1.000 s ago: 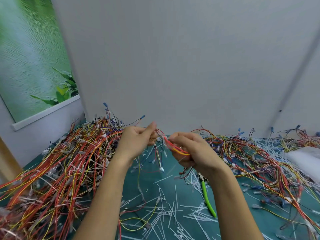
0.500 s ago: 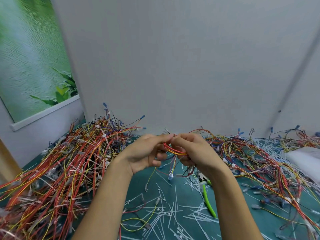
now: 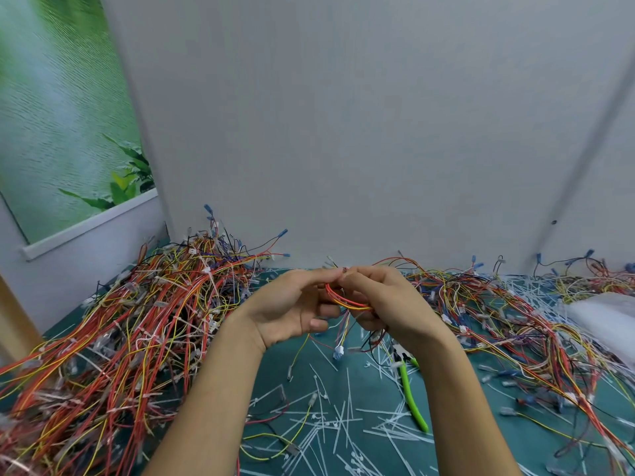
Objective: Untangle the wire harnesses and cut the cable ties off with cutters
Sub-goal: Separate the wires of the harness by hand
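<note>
Red, orange and yellow wire harness (image 3: pixel 347 302), one small bundle, held up above the table's centre between both hands. The right hand (image 3: pixel 388 304) is curled round the looped strands, gripping them. The left hand (image 3: pixel 292 310) meets it fingertip to fingertip and pinches the loop's top, probably to work a strand loose or find a tie. A white connector (image 3: pixel 338 352) hangs free beneath. Green-handled cutters (image 3: pixel 410 396) lie on the teal table (image 3: pixel 481 407) just below the right wrist, unheld, likely left within reach for the cut. White cut cable ties (image 3: pixel 330 417) are strewn over the near surface. A large tangled heap (image 3: pixel 137 321) fills the left side; a flatter spread of harnesses (image 3: pixel 515 304) covers the right. Dangling tails could snag on either pile. A white bag-like item (image 3: pixel 604 317) sits at far right, too blurred to identify.
</note>
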A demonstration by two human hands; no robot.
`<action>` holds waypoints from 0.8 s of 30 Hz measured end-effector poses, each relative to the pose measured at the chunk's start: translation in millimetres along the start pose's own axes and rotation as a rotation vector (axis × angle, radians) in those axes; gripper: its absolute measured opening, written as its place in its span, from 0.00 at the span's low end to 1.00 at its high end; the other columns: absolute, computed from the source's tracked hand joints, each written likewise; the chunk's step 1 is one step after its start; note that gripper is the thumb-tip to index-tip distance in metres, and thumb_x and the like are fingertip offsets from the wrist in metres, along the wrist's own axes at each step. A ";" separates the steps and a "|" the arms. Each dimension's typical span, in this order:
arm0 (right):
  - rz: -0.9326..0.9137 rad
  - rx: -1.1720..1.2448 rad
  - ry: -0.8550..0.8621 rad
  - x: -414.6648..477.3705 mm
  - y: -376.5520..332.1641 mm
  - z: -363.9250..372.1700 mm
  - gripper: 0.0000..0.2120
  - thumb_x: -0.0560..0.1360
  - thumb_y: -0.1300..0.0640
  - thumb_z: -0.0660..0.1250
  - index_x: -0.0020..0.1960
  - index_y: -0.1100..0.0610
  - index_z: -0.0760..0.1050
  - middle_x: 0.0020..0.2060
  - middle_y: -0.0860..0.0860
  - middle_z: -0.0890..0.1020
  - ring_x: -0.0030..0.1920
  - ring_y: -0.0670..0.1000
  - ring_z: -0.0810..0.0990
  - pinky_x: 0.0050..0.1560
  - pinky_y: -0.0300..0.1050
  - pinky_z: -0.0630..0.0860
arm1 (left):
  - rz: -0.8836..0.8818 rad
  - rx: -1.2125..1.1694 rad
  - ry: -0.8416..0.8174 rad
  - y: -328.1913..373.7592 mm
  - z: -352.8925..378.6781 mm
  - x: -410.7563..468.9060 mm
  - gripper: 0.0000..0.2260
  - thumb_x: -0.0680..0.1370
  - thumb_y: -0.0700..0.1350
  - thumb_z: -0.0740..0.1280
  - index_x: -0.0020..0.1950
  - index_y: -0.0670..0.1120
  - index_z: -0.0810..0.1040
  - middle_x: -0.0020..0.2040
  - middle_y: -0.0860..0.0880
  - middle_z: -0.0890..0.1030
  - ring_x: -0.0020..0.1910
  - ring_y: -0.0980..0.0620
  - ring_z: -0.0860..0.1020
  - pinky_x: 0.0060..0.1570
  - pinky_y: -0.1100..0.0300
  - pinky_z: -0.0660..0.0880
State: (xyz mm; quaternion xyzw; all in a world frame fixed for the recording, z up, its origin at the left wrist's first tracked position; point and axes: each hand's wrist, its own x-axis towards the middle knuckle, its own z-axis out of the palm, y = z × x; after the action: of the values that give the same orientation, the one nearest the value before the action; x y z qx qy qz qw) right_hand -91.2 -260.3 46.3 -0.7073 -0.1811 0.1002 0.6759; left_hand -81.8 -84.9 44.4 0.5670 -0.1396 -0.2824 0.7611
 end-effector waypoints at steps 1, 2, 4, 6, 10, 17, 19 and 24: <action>-0.005 0.010 -0.007 -0.1 -0.3 -0.5 0.15 0.82 0.59 0.63 0.37 0.54 0.79 0.25 0.46 0.67 0.24 0.46 0.60 0.24 0.36 0.57 | -0.001 -0.018 -0.015 0.1 -0.3 -0.2 0.06 0.77 0.49 0.69 0.44 0.48 0.82 0.36 0.52 0.74 0.33 0.55 0.66 0.26 0.65 0.62; -0.013 0.020 -0.015 -0.7 -0.5 -1.2 0.16 0.82 0.60 0.63 0.37 0.54 0.79 0.25 0.46 0.68 0.24 0.46 0.61 0.24 0.37 0.58 | 0.000 -0.037 -0.027 0.0 -0.6 -0.4 0.06 0.77 0.49 0.69 0.44 0.48 0.82 0.36 0.51 0.73 0.33 0.55 0.67 0.26 0.65 0.63; -0.048 0.037 -0.035 -2.2 -0.8 -2.6 0.17 0.83 0.60 0.63 0.36 0.52 0.79 0.25 0.45 0.71 0.24 0.45 0.62 0.24 0.36 0.58 | 0.012 -0.079 -0.052 -0.6 -0.7 -0.9 0.06 0.77 0.47 0.69 0.44 0.46 0.81 0.36 0.51 0.72 0.32 0.55 0.68 0.27 0.65 0.63; -0.106 0.038 -0.029 -4.2 -2.0 -1.7 0.17 0.81 0.58 0.64 0.35 0.51 0.79 0.26 0.47 0.73 0.24 0.44 0.63 0.25 0.36 0.60 | 0.052 -0.128 -0.074 -1.5 0.4 -0.2 0.05 0.76 0.45 0.70 0.44 0.44 0.81 0.36 0.50 0.73 0.32 0.56 0.70 0.28 0.64 0.65; -0.197 0.038 0.007 -4.3 -1.0 0.8 0.15 0.78 0.53 0.65 0.32 0.49 0.79 0.28 0.47 0.77 0.24 0.44 0.65 0.25 0.37 0.60 | 0.130 -0.180 -0.056 -2.6 4.1 2.2 0.07 0.73 0.44 0.72 0.45 0.42 0.82 0.38 0.47 0.72 0.35 0.54 0.67 0.29 0.62 0.67; -0.242 0.069 0.023 -2.7 4.1 -4.9 0.13 0.79 0.51 0.67 0.36 0.51 0.79 0.28 0.47 0.76 0.24 0.42 0.73 0.26 0.38 0.58 | 0.246 -0.115 -0.053 -1.3 13.5 -2.3 0.10 0.78 0.45 0.66 0.52 0.38 0.78 0.43 0.44 0.68 0.39 0.51 0.64 0.34 0.59 0.67; -0.228 0.112 0.005 -2.0 5.8 -10.8 0.11 0.80 0.50 0.66 0.43 0.52 0.82 0.29 0.46 0.74 0.24 0.43 0.70 0.27 0.37 0.59 | 0.308 -0.074 -0.020 2.0 10.5 -6.4 0.09 0.80 0.45 0.64 0.52 0.39 0.77 0.42 0.46 0.70 0.39 0.51 0.68 0.33 0.59 0.69; -0.125 0.057 -0.050 -7.0 6.8 -33.9 0.12 0.82 0.52 0.66 0.62 0.52 0.82 0.43 0.56 0.84 0.37 0.50 0.80 0.36 0.45 0.80 | 0.429 -0.024 0.075 11.7 -12.9 -21.0 0.09 0.84 0.46 0.60 0.48 0.42 0.71 0.42 0.45 0.71 0.42 0.47 0.77 0.39 0.57 0.78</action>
State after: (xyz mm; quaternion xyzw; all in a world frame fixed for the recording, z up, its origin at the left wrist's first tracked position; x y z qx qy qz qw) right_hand -83.7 -294.3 41.1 -0.6724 -0.2390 0.0805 0.6959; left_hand -88.6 -60.2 53.6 0.5254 -0.2253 -0.0944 0.8150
